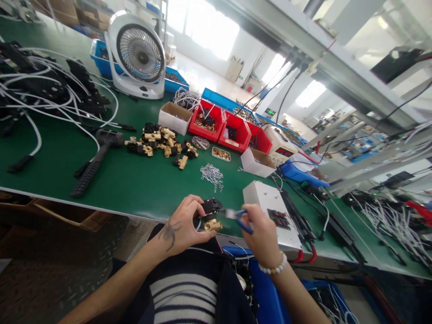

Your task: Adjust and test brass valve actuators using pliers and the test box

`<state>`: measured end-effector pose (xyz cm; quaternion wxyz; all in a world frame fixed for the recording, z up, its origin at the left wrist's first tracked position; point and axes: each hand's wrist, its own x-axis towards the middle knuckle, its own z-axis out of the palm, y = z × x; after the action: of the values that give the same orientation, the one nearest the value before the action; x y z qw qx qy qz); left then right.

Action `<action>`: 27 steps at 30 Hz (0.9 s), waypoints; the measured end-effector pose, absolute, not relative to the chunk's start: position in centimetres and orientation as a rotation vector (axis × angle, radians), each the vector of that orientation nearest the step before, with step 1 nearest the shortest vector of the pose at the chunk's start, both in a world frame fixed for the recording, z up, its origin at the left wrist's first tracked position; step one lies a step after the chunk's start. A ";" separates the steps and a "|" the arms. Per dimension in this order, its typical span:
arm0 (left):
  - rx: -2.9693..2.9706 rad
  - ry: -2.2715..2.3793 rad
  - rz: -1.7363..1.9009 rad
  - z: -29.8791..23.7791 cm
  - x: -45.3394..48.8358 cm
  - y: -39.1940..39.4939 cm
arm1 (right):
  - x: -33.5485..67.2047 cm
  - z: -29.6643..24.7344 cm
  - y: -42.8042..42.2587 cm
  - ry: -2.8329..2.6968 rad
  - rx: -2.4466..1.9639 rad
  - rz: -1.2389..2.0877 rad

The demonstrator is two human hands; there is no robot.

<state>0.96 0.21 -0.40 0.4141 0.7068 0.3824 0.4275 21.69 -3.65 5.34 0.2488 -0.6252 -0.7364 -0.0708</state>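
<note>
My left hand (pixel 189 220) grips a brass valve fitting with a black cap (pixel 212 217) at the table's front edge. The brass part (pixel 213 225) points down below the black cap. In my right hand (pixel 261 231) are blue-handled pliers (pixel 235 214), their jaws reaching left to the black cap. Whether the jaws are closed on something there is too blurred to tell. Just beyond the hands lies a pile of small silver clips (pixel 212 175). Farther back is a heap of brass fittings with black parts (pixel 164 140).
A black rubber mallet (pixel 97 159) and white cables (pixel 50 90) lie to the left, near a white fan (pixel 138 54). Red bins (pixel 235 130), a small tray of brass pieces (pixel 221 154) and cardboard boxes (pixel 258 163) stand behind. A white switch box (pixel 272 211) sits close at right.
</note>
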 end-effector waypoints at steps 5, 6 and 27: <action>1.788 0.955 1.069 -0.5 1.1 0.2 | 22.0 5.9 -3.5 -2.100 -1.670 -0.149; 1.786 0.956 1.070 -0.5 1.1 0.3 | 22.2 6.1 -3.6 -2.035 -1.667 -0.194; 1.754 0.944 1.039 -0.3 0.9 0.5 | 22.4 5.1 -4.1 -2.090 -1.611 -0.158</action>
<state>0.95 0.53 -0.35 0.4327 0.7040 0.3788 0.4168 22.42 -4.12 5.10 0.2466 -0.5905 -0.7662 -0.0578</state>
